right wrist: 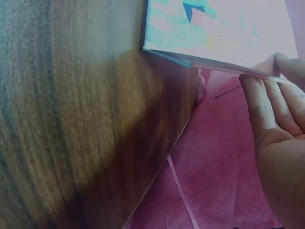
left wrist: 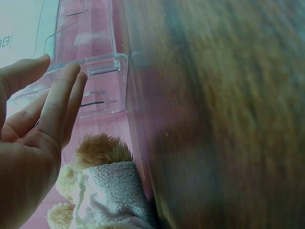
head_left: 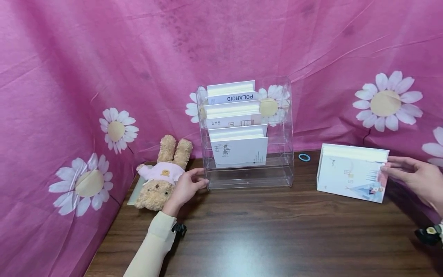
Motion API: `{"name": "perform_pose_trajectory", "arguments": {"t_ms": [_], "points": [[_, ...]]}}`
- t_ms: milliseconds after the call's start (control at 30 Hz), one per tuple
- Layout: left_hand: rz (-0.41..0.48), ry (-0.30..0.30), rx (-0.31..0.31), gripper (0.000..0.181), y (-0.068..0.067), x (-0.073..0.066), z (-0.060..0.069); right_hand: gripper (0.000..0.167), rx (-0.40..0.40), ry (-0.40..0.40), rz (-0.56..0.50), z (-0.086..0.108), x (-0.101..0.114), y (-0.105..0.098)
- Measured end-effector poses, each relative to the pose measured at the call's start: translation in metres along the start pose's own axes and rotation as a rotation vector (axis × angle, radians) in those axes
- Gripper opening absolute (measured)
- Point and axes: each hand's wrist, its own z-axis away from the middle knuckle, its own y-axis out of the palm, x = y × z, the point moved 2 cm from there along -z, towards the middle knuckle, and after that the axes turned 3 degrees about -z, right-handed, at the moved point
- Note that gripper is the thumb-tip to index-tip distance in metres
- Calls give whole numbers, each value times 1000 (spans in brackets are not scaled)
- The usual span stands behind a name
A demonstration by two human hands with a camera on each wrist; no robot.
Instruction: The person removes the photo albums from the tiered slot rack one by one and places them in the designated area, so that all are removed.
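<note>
In the head view, a clear tiered rack [head_left: 290, 169] stands at the back of the table. It holds white albums: one marked POLAROID [head_left: 238, 97] at the top, another [head_left: 233, 121] in the middle and a third [head_left: 239, 152] lowest. My left hand [head_left: 187, 186] is at the rack's left side, fingers fairly straight; in the left wrist view, its fingertips [left wrist: 70, 71] meet the rack's edge. On the right, my right hand [head_left: 420, 177] pinches the right edge of a white photo album [head_left: 349, 175] with a blue and pink picture. The thumb lies on its cover, with the fingers along its side.
A teddy bear [head_left: 157, 194] in a pink top lies left of the rack, head towards me, over a pale green flat thing [head_left: 135, 194]. A blue ring [head_left: 304, 157] lies right of the rack. Pink daisy-print cloth [head_left: 322, 46] hangs behind the wooden table [head_left: 277, 231].
</note>
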Motion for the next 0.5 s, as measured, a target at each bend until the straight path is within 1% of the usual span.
{"name": "perform_pose_trajectory", "arguments": {"t_ms": [133,267,367,500], "points": [[8,0,2,48,0,0,0,54,8,-16,-1,-1,-6,0],[9,-8,2,47,1,0,0,51,3,-14,79,-5,-11,-3],[11,-14,3,46,1,0,0,47,-14,6,175,-7,-14,-5],[19,-20,7,47,1,0,0,41,-18,25,247,-8,-17,-7]]}}
